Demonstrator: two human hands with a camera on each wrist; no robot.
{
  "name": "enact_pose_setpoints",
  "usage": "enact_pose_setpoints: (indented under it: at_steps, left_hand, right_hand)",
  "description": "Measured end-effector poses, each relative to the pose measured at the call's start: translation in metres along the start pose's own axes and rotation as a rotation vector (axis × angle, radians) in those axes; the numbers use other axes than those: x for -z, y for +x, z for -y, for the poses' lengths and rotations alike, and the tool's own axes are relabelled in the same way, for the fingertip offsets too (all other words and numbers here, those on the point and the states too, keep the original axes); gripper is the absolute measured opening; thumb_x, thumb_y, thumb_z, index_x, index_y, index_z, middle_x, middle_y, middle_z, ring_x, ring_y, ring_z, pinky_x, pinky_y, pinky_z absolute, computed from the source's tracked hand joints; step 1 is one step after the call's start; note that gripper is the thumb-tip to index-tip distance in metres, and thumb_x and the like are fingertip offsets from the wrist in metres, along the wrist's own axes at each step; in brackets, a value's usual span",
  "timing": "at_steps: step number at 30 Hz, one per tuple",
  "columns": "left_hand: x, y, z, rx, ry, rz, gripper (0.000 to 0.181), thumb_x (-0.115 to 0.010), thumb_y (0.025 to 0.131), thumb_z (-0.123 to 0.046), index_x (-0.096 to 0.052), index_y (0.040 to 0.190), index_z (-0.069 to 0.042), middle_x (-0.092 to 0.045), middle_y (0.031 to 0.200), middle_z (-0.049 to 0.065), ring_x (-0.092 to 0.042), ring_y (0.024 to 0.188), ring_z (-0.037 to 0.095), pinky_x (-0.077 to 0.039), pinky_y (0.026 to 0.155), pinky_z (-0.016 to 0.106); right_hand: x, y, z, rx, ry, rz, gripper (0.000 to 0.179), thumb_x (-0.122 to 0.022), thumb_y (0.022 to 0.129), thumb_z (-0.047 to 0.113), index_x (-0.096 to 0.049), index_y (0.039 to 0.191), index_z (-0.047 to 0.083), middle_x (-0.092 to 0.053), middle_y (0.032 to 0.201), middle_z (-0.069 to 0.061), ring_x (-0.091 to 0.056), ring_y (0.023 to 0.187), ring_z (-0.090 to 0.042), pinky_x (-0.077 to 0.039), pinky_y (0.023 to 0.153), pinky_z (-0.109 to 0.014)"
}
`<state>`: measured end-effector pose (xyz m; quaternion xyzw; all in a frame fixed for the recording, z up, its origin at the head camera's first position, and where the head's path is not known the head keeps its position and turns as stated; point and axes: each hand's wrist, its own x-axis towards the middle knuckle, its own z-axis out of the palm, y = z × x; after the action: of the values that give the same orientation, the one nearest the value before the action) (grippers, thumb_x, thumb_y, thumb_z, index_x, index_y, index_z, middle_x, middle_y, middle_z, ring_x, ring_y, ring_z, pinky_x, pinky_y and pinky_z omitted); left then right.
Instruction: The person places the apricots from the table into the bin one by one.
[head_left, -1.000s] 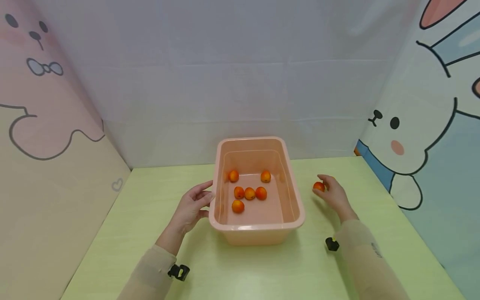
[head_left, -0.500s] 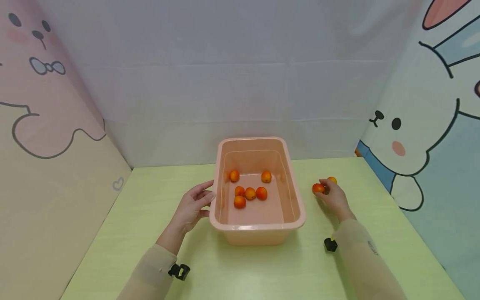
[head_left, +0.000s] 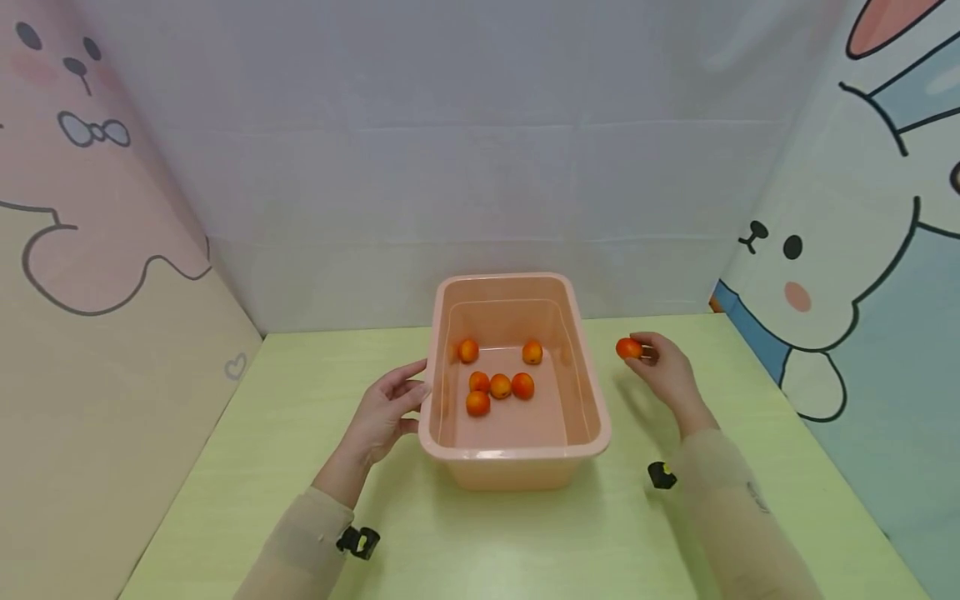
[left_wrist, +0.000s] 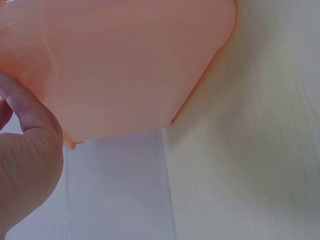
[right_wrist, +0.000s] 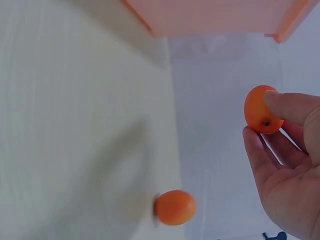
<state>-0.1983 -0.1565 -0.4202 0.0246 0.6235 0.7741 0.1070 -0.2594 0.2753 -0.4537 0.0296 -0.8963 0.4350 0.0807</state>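
A pink plastic basin (head_left: pixel 513 456) stands on the table with several small orange-red fruits (head_left: pixel 500 386) on its floor. At its left rim, my left hand (head_left: pixel 386 417) holds the edge with bent fingers; the left wrist view shows the thumb (left_wrist: pixel 35 112) close to the basin wall (left_wrist: pixel 125 65). To the right of the basin, my right hand (head_left: pixel 667 372) pinches one orange-red fruit (head_left: pixel 627 348) between thumb and fingertips, raised above the table. A dark spot marks that fruit's end in the right wrist view. Another fruit (right_wrist: pixel 175 207) lies on the table below; the head view does not show it.
The pale green table (head_left: pixel 315 392) meets a whitish back wall (head_left: pixel 495 167). Side walls with cartoon animals (head_left: pixel 795 275) close it in at left and right. A small black device (head_left: pixel 358 543) sits at each wrist.
My right hand has taken hold of a fruit, lifted it and shifted slightly toward the back. A fruit seen behind that hand half a second ago is now hidden. My left hand stays put.
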Motion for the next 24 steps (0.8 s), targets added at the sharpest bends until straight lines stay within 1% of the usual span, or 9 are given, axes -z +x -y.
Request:
enact_pose_setpoints:
  at_steps: [6,11,13,16,18,19,24]
  left_hand:
    - [0.000,0.001,0.000,-0.002,0.009,0.006,0.051,-0.059,0.099,-0.002,-0.042,0.147,0.001,-0.064,0.099,0.004,-0.063,0.071,0.014,-0.058,0.057,0.027]
    - [0.000,0.000,0.001,0.006,0.018,0.007,0.052,-0.059,0.099,-0.003,-0.042,0.148,0.000,-0.065,0.100,0.004,-0.064,0.071,0.014,-0.058,0.057,0.027]
    - [0.000,-0.001,0.000,0.008,0.018,0.000,0.051,-0.059,0.099,-0.002,-0.043,0.147,0.000,-0.065,0.099,0.004,-0.063,0.071,0.014,-0.058,0.057,0.027]
    - [0.001,-0.001,-0.001,0.008,0.017,-0.004,0.051,-0.060,0.098,-0.003,-0.043,0.147,0.000,-0.065,0.100,0.005,-0.064,0.071,0.015,-0.058,0.057,0.028]
    - [0.001,-0.001,-0.001,0.004,0.015,0.001,0.052,-0.060,0.098,-0.003,-0.043,0.147,0.000,-0.065,0.100,0.005,-0.064,0.072,0.015,-0.058,0.057,0.028]
    - [0.001,-0.001,-0.001,0.003,0.014,0.004,0.052,-0.060,0.098,-0.003,-0.043,0.147,0.000,-0.065,0.100,0.005,-0.064,0.072,0.015,-0.058,0.057,0.028]
    - [0.000,-0.001,-0.001,-0.001,0.007,0.014,0.052,-0.059,0.099,-0.002,-0.042,0.148,0.001,-0.065,0.100,0.004,-0.064,0.071,0.015,-0.059,0.058,0.029]
  right_hand:
    - [0.015,0.015,0.048,0.105,0.050,-0.013,0.045,-0.065,0.096,0.006,-0.050,0.137,-0.006,-0.051,0.134,-0.029,-0.055,0.118,-0.045,-0.047,0.099,-0.053]
    - [0.025,0.022,0.087,0.201,0.050,-0.032,0.046,-0.065,0.096,0.007,-0.051,0.138,-0.004,-0.052,0.134,-0.025,-0.056,0.118,-0.041,-0.047,0.099,-0.050]
    - [0.028,0.023,0.102,0.239,0.053,-0.041,0.046,-0.066,0.096,0.008,-0.051,0.138,-0.003,-0.054,0.134,-0.023,-0.057,0.118,-0.039,-0.048,0.099,-0.047]
    - [0.032,0.023,0.123,0.299,0.074,-0.053,0.046,-0.067,0.095,0.006,-0.052,0.137,-0.003,-0.055,0.133,-0.021,-0.057,0.117,-0.036,-0.049,0.099,-0.040]
    - [0.033,0.022,0.137,0.340,0.080,-0.055,0.045,-0.067,0.094,0.006,-0.053,0.136,-0.004,-0.055,0.132,-0.021,-0.057,0.118,-0.035,-0.049,0.099,-0.038]
    - [0.034,0.021,0.143,0.357,0.077,-0.054,0.045,-0.067,0.094,0.006,-0.053,0.136,-0.004,-0.055,0.132,-0.020,-0.057,0.117,-0.034,-0.049,0.099,-0.035]
    - [0.032,0.020,0.173,0.440,0.096,-0.038,0.044,-0.068,0.093,0.003,-0.055,0.135,-0.004,-0.057,0.130,-0.019,-0.057,0.115,-0.031,-0.050,0.097,-0.030]
